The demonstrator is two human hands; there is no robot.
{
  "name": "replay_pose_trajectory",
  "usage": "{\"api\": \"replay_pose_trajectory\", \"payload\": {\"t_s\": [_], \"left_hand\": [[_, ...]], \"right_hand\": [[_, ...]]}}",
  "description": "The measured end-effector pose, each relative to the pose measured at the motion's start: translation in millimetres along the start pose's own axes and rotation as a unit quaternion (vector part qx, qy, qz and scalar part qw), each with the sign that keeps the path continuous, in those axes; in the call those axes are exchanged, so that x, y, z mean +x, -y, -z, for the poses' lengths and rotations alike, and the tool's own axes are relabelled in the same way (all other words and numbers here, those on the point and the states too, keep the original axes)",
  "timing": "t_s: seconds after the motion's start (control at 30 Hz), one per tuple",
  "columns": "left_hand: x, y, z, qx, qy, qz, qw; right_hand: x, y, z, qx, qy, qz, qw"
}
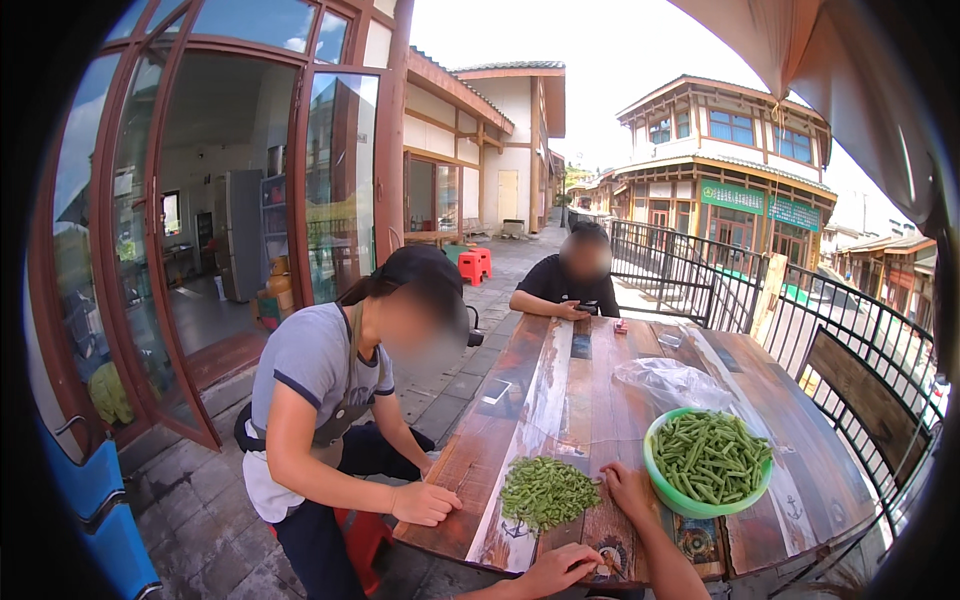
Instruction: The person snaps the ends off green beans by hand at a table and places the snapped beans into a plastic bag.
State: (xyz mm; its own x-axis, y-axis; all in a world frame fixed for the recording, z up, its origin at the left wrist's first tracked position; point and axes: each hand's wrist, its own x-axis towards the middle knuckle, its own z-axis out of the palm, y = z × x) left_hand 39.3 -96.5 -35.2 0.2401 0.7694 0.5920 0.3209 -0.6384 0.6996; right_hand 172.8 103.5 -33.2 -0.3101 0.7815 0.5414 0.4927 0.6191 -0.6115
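Note:
My right hand [628, 489] rests on the wood-plank-patterned table [480, 457], between a pile of small green bean pieces [547, 491] and a green plastic bowl [709, 510]. Its fingers are loosely bent and apart, with nothing visible in them. Longer pieces of green beans [709, 454] heap the bowl to its rim. Nearer the table's front edge, my left hand [561, 568] lies below the pile, fingers curled; whether something small is between its fingertips is unclear. A clear plastic bag [675, 381] lies crumpled behind the bowl.
A seated person in an apron [322, 405] is at the left, one hand [427, 503] on the table edge. Another person [574, 277] sits at the far end holding a phone [586, 308]. A white-screened phone [496, 391] lies on the table. Black metal railing [667, 262] runs along the right.

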Motion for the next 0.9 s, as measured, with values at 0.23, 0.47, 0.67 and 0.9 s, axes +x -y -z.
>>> {"api": "replay_pose_trajectory", "payload": {"t_s": [0.23,0.47,0.67,0.9], "left_hand": [[7.1,2.7,7.7,0.124,0.121,-0.188,0.967],[25.8,7.7,12.3,0.263,0.288,-0.202,0.898],[24.3,2.8,19.0,0.283,0.349,-0.173,0.876],[34.6,-7.0,17.6,0.285,0.38,-0.165,0.864]], "right_hand": [[-2.0,30.3,7.6,-0.063,0.018,-0.019,0.998],[-1.2,18.0,13.6,-0.034,-0.001,-0.034,0.999],[-0.5,16.4,-3.2,0.013,-0.029,-0.02,0.999],[0.7,2.7,-6.3,0.079,-0.055,-0.043,0.994]]}}
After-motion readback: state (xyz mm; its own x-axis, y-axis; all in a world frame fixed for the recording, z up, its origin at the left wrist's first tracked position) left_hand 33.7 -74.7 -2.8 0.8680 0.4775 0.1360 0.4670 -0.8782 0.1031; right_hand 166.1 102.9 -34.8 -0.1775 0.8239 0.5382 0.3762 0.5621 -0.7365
